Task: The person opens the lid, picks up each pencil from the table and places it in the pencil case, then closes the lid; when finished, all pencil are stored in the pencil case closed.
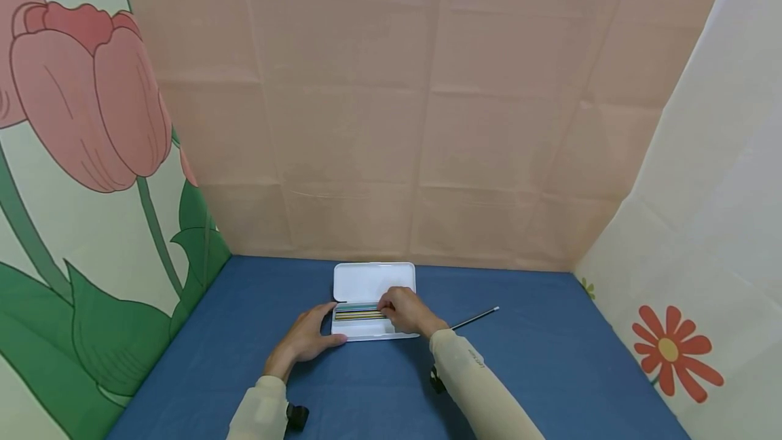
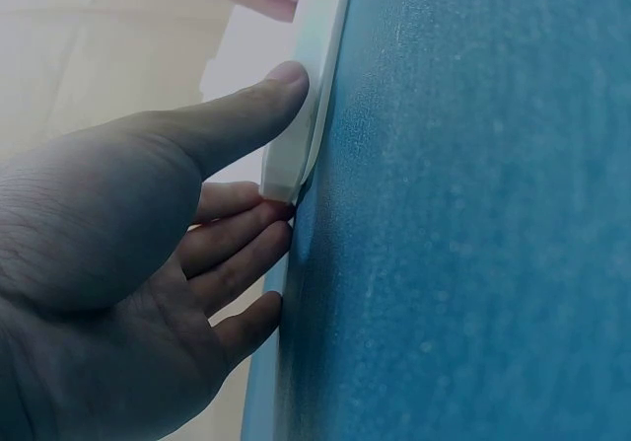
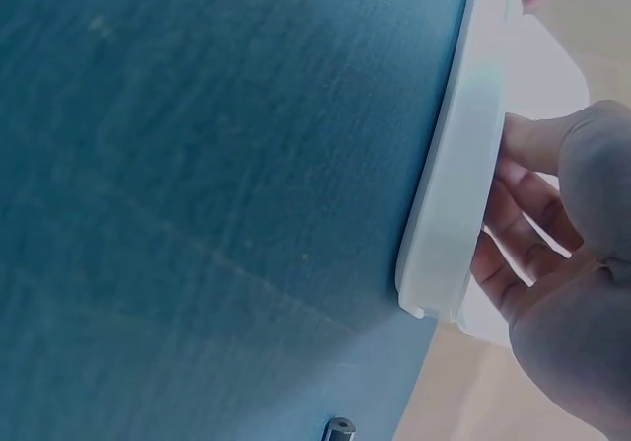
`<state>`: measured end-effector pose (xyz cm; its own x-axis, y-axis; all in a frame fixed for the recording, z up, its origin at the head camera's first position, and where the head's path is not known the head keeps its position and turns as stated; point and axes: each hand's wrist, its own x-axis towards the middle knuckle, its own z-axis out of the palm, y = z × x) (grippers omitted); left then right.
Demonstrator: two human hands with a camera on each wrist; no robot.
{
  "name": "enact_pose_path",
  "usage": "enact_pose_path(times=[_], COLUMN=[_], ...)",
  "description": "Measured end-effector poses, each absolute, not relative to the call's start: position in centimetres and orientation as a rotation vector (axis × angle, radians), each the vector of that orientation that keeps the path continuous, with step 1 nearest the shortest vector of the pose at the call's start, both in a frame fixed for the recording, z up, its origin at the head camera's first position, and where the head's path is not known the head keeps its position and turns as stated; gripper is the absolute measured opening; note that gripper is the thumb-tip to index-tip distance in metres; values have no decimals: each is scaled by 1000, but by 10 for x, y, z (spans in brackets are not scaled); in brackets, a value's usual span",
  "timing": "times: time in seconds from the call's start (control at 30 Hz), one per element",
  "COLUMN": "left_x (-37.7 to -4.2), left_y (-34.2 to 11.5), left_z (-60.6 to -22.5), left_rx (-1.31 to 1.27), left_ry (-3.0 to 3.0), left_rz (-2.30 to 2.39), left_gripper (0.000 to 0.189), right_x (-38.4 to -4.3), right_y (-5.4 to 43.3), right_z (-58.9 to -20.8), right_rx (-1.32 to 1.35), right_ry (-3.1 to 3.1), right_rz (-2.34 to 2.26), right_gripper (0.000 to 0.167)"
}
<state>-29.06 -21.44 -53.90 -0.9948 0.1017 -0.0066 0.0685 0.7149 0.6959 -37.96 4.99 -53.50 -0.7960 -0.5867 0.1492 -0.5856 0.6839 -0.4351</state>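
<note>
An open white pencil case (image 1: 374, 282) lies on the blue tabletop, its lid tipped back against the far side. Several coloured pencils (image 1: 354, 315) lie side by side in its tray. My left hand (image 1: 310, 335) holds the case's left end, with the thumb along the near wall (image 2: 314, 96) and the fingers at the end and far corner. Over the right part of the tray, my right hand (image 1: 406, 311) reaches in with curled fingers at the pencils. The near wall (image 3: 455, 184) hides its fingertips in the right wrist view, so I cannot tell whether they pinch a pencil.
A dark, slim stick (image 1: 476, 318) with a light tip lies on the blue cloth (image 1: 525, 358) just right of the case. Behind the table hangs a beige sheet (image 1: 391, 121). Flower-printed sheets stand at the left (image 1: 91, 100) and right (image 1: 702, 257).
</note>
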Motion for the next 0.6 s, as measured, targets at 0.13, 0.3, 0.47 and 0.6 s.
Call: enact_pose_path(times=[0.13,0.3,0.47,0.6], left_x=[-290,-291,-290,-290], left_y=[-215,-215,-215,-215], left_z=[-539,-539,-539,-539], left_rx=[144,147,144,144], left_ry=[2866,2872,2873,2871], left_rz=[1164,1152,1153,1164], left_gripper=[86,86,86,86], right_x=[-381,-378,-375,-371], right_y=[51,54,61,70], right_z=[-536,-532,-529,-525], right_rx=[-1014,-1028,-1024,-1030], right_ry=[2874,2866,2853,2864], right_rz=[-748,-753,-780,-779], right_gripper=[13,12,13,14])
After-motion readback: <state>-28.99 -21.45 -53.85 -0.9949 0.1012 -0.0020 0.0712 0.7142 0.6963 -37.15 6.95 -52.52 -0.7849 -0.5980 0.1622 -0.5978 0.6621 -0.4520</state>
